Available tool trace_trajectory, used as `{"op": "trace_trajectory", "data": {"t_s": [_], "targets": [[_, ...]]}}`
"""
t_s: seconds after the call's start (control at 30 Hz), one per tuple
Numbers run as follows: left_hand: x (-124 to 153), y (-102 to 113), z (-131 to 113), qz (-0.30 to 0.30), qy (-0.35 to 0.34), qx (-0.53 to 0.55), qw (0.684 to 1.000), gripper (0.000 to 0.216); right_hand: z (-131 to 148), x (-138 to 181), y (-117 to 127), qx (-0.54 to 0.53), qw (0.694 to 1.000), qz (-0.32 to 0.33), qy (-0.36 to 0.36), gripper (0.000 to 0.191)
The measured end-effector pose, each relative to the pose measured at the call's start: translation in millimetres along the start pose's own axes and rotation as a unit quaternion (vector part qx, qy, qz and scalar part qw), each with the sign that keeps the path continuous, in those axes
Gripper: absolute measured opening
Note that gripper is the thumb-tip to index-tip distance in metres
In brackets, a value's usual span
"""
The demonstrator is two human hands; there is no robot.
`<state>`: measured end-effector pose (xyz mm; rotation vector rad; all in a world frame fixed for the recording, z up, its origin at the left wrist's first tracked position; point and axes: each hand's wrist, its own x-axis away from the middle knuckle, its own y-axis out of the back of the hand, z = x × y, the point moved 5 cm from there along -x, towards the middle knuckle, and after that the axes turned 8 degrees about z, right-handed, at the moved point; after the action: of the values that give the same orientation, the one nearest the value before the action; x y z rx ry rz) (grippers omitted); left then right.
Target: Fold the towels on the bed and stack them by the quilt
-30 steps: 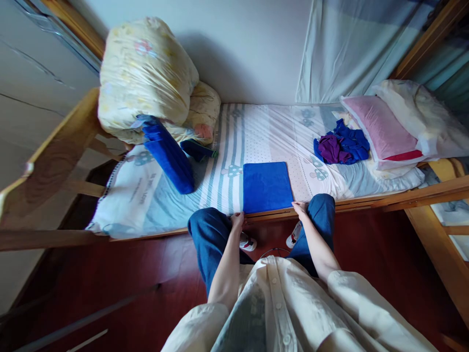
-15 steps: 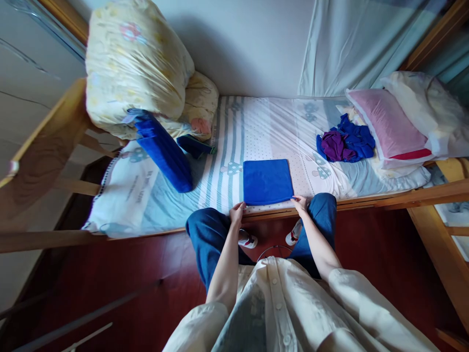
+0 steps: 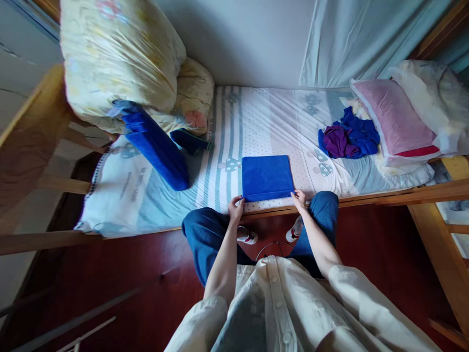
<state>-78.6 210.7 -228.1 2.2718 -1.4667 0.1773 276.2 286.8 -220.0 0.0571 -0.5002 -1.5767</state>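
A blue cloth (image 3: 266, 174), folded into a flat rectangle, lies on the bed's front part before me. My left hand (image 3: 235, 207) pinches its near left corner. At the near right corner, my right hand (image 3: 298, 199) is closed on the same cloth. Between the two hands the near edge is turned up in a narrow strip. Further left, a long folded blue cloth (image 3: 157, 149) leans against a bulky yellow quilt (image 3: 124, 58). A crumpled pile of blue cloth (image 3: 361, 134) with a purple cloth (image 3: 337, 141) rests on the right.
The bed sheet (image 3: 252, 117) is white and grey-green with stripes. A dark folded cloth (image 3: 188, 141) lies near the quilt. Pink pillow (image 3: 397, 117) and a pale curtain (image 3: 340, 44) are at right. A wooden rail (image 3: 388, 194) runs along the bed's front.
The near edge of the folded blue cloth has been lifted and turned slightly away from me, both hands still gripping its corners. The view has shifted a little.
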Motion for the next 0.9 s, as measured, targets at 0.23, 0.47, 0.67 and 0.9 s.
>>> {"op": "trace_trajectory", "data": {"t_s": [0.23, 0.47, 0.67, 0.9], "targets": [[3, -4, 5, 0.024, 0.0, -0.048, 0.999, 0.028, -3, -3, 7, 0.033, 0.999, -0.016, -0.002, 0.022], [9, 5, 6, -0.011, 0.027, -0.136, 0.99, 0.013, -3, 7, 8, 0.059, 0.998, -0.012, -0.002, 0.016], [14, 6, 8, -0.007, 0.036, -0.159, 0.987, 0.015, -2, 10, 7, 0.068, 0.998, 0.0, 0.001, 0.018], [12, 2, 13, 0.021, 0.029, -0.135, 0.99, 0.025, 2, 10, 5, 0.078, 0.997, 0.025, -0.002, 0.022]]}}
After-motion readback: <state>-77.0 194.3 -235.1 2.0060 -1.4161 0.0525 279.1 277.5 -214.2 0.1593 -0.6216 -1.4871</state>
